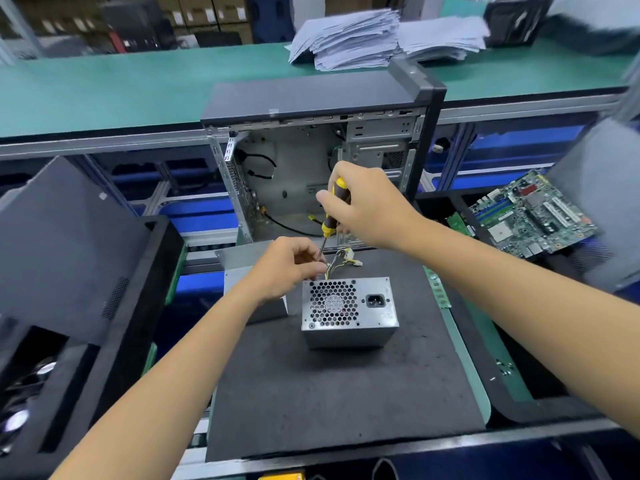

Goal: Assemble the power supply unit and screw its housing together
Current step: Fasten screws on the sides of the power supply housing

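The bench (104, 95) has a green top and runs across the far side of the view, bearing stacks of paper (349, 39) whose upper edges blur out. Before it stands an open computer case (311, 140), its side panel off; inside are loose black cables and a drive cage at upper right, and the lower interior is partly hidden behind the right hand. A dark foam mat (346, 393) lies in front, its near edge cut off by the rail. A black tray (45, 358) at left is cut off by the picture edge, and its contents cannot be made out. At right a circuit board (533, 216) lies tilted in another tray.

The power supply (349, 311) stands on the mat, centre, with its fan grille and power socket facing the camera and its wire bundle leading out at the far top, towards the case.

The right hand (367, 206) has its grip clamped round the handle of a screwdriver (330, 216), yellow and black, shaft pointing down and slightly left. The left hand (291, 265) pinches the shaft near the tip, at the supply's far upper-left corner; the tip itself is hidden by the fingers.
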`<state>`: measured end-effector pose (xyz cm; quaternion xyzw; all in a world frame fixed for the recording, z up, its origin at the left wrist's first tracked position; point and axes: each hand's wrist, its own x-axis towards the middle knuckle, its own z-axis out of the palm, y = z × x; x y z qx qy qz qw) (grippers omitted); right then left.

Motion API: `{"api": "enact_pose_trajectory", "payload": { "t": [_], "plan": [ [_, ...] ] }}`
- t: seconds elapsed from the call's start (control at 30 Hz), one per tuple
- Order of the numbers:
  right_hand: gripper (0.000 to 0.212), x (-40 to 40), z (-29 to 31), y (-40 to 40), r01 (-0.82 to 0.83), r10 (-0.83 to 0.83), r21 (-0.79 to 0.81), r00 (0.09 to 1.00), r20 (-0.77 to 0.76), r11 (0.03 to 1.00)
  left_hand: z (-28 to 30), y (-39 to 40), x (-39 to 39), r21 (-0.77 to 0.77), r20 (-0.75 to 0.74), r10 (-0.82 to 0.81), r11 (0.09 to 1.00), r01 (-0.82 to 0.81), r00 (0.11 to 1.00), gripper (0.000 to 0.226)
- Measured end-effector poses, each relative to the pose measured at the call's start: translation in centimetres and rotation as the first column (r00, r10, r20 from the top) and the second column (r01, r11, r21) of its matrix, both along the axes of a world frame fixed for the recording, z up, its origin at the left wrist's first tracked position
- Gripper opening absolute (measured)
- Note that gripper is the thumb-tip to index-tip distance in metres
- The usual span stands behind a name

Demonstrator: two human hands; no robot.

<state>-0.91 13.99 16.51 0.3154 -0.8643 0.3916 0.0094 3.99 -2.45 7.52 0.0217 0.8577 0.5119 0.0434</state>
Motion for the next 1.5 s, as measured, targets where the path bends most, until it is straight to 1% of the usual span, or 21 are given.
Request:
{"api": "enact_pose_trajectory", "payload": {
  "t": [0.1, 0.23, 0.37, 0.47, 0.57, 0.7, 0.77, 0.83, 0.93, 1.03, 1.1, 1.23, 1.4, 1.47, 1.5],
  "plan": [
    [0.023, 0.5, 0.3, 0.5, 0.000, 0.000, -0.022, 1.000, -0.005, 1.000, 0.0, 0.2, 0.2, -0.012, -0.014, -0.030, 0.999, 0.030, 0.999, 0.006],
    [0.021, 0.9, 0.6, 1.2, 0.017, -0.018, -0.051, 1.000, -0.020, 0.999, -0.3, 0.4, 0.2, -0.007, -0.017, -0.051, 0.999, 0.050, 0.999, 0.016],
    [0.021, 1.2, 0.5, 1.8, 0.025, -0.025, -0.026, 1.000, -0.009, 0.999, -0.8, 0.7, 0.1, 0.009, -0.009, -0.066, 0.998, 0.066, 0.998, 0.016],
    [0.022, 1.3, 0.4, 2.1, 0.023, -0.023, -0.021, 1.000, -0.002, 1.000, -1.0, 1.2, 0.0, -0.016, -0.014, -0.091, 0.996, 0.091, 0.996, 0.015],
    [0.022, 1.5, 0.4, 2.3, 0.024, -0.024, -0.002, 1.000, -0.011, 1.000, -1.3, 1.8, -0.1, -0.054, -0.036, -0.081, 0.995, 0.079, 0.996, 0.021],
    [0.022, 1.7, 0.1, 2.8, 0.020, -0.020, 0.038, 1.000, -0.014, 0.999, -2.0, 2.6, 0.2, -0.052, -0.041, -0.072, 0.996, 0.070, 0.997, 0.020],
    [0.021, 1.7, 0.0, 3.2, -0.009, 0.010, 0.075, 1.000, -0.011, 0.997, -2.4, 2.8, 0.4, -0.094, -0.052, -0.096, 0.991, 0.091, 0.994, 0.021],
    [0.021, 1.7, 0.0, 3.5, -0.076, 0.080, 0.161, 0.997, -0.018, 0.984, -2.7, 3.1, 0.7, -0.161, -0.044, -0.138, 0.978, 0.130, 0.989, 0.021],
    [0.019, 1.8, 0.1, 3.7, -0.237, 0.251, 0.310, 0.968, -0.005, 0.921, -3.1, 3.6, 1.2, -0.258, -0.029, -0.209, 0.946, 0.195, 0.977, 0.018],
    [0.015, 1.9, 0.0, 3.8, -0.334, 0.354, 0.390, 0.935, 0.022, 0.858, -3.5, 4.3, 1.8, -0.297, 0.003, -0.263, 0.921, 0.252, 0.965, 0.016],
    [0.013, 2.0, -0.2, 3.9, -0.377, 0.396, 0.412, 0.917, 0.043, 0.829, -3.6, 4.5, 2.0, -0.331, 0.008, -0.285, 0.904, 0.271, 0.959, 0.015],
    [0.011, 2.2, -0.6, 4.2, -0.432, 0.447, 0.430, 0.891, 0.072, 0.793, -3.9, 5.0, 2.4, -0.378, 0.030, -0.299, 0.880, 0.288, 0.954, 0.022],
    [0.010, 2.3, -0.8, 4.5, -0.454, 0.474, 0.436, 0.878, 0.070, 0.777, -4.1, 5.3, 2.7, -0.329, -0.059, -0.322, 0.900, 0.286, 0.945, 0.020],
    [0.009, 2.4, -0.7, 4.6, -0.456, 0.480, 0.444, 0.875, 0.066, 0.771, -4.1, 5.2, 2.6, -0.332, -0.038, -0.323, 0.897, 0.293, 0.946, 0.020],
    [0.009, 2.5, -0.7, 4.6, -0.454, 0.483, 0.452, 0.874, 0.057, 0.768, -4.1, 5.1, 2.6, -0.309, -0.019, -0.320, 0.903, 0.299, 0.947, 0.017]
  ]
}}
